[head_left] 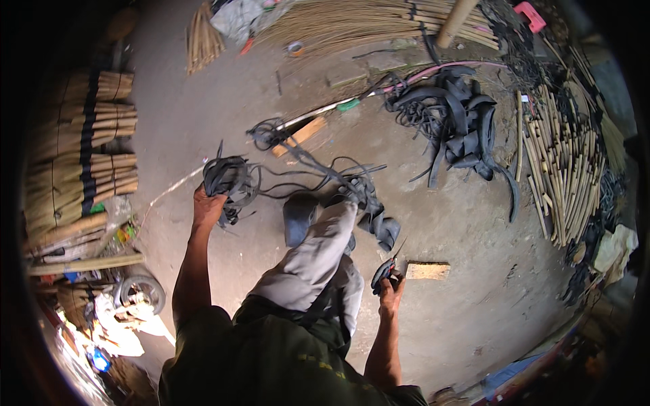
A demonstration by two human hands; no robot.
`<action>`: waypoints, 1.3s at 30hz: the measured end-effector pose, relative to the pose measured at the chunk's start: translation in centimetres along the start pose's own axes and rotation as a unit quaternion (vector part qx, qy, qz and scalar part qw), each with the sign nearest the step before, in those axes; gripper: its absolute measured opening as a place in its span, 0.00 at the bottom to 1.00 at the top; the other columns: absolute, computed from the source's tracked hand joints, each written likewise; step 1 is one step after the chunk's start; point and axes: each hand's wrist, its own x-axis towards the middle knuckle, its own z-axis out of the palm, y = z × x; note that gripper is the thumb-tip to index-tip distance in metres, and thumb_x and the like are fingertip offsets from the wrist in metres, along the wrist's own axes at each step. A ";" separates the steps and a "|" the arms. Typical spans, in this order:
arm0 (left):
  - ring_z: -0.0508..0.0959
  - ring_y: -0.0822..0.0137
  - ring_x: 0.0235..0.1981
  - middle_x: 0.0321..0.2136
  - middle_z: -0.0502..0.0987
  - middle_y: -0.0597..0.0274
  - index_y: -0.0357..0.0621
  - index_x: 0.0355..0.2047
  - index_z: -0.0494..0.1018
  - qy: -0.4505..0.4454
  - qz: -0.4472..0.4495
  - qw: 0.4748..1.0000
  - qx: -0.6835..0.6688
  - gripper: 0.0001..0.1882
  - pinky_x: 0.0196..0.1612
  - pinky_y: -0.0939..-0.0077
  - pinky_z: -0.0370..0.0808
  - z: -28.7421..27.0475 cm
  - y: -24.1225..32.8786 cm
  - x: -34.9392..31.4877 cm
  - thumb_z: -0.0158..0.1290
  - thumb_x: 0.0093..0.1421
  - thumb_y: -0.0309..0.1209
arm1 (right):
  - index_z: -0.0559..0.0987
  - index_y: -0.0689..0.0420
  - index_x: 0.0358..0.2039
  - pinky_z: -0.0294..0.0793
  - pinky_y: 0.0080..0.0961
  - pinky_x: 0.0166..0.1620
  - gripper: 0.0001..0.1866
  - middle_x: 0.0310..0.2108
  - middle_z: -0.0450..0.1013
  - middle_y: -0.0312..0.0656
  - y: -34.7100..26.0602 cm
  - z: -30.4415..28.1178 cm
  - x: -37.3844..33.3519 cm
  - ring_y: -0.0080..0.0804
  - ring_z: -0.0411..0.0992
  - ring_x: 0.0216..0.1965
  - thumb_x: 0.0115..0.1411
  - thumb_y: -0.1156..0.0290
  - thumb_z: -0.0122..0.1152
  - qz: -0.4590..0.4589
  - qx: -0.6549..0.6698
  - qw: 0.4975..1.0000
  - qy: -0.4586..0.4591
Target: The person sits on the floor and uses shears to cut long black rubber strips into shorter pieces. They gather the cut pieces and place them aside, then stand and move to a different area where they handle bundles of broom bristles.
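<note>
My left hand (208, 206) is closed around a loose bundle of black rubber strips (230, 177). Long strips (298, 157) trail rightward from around that bundle along the floor, toward dark curled rubber pieces (380, 229) by my feet. In my right hand (391, 295) is a thin, pointed tool (395, 257) with some red at its grip, its tip upward; a knife or scissors, I cannot tell which. Something dark and curled, perhaps rubber, sits with it between the fingers. Just right of that hand lies a short wooden block (428, 271).
A heap of wide black rubber strips (467, 122) lies ahead to the right, near bundled sticks (562, 162). Bound brooms (112, 135) line the left side, above a small wheel (143, 292). Long bristle bundles (338, 24) lie at the far side. A wood piece (299, 137) rests mid-floor.
</note>
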 end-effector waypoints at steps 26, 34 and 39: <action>0.79 0.74 0.37 0.38 0.84 0.66 0.41 0.45 0.80 0.099 -0.062 0.980 -0.164 0.11 0.38 0.77 0.78 -25.7 -14.4 -4.9 0.61 0.62 0.24 | 0.69 0.55 0.55 0.74 0.25 0.28 0.25 0.32 0.76 0.43 -0.2 24.9 -1.7 0.28 0.76 0.28 0.59 0.69 0.66 0.037 -0.165 0.970 -0.175; 0.80 0.71 0.43 0.43 0.84 0.59 0.36 0.50 0.77 0.077 0.002 0.988 -0.134 0.18 0.47 0.71 0.79 -32.5 -17.1 8.4 0.63 0.58 0.22 | 0.68 0.57 0.54 0.76 0.27 0.31 0.27 0.30 0.75 0.42 -1.7 40.3 -4.6 0.29 0.75 0.29 0.55 0.72 0.66 -0.027 -0.193 0.978 -0.080; 0.81 0.72 0.39 0.39 0.84 0.58 0.36 0.48 0.78 0.077 0.012 0.983 -0.164 0.17 0.44 0.71 0.79 -37.8 -15.6 13.8 0.63 0.57 0.22 | 0.69 0.55 0.56 0.72 0.26 0.25 0.28 0.32 0.75 0.41 -5.8 46.6 -6.9 0.27 0.73 0.26 0.54 0.70 0.66 -0.071 -0.176 0.976 -0.105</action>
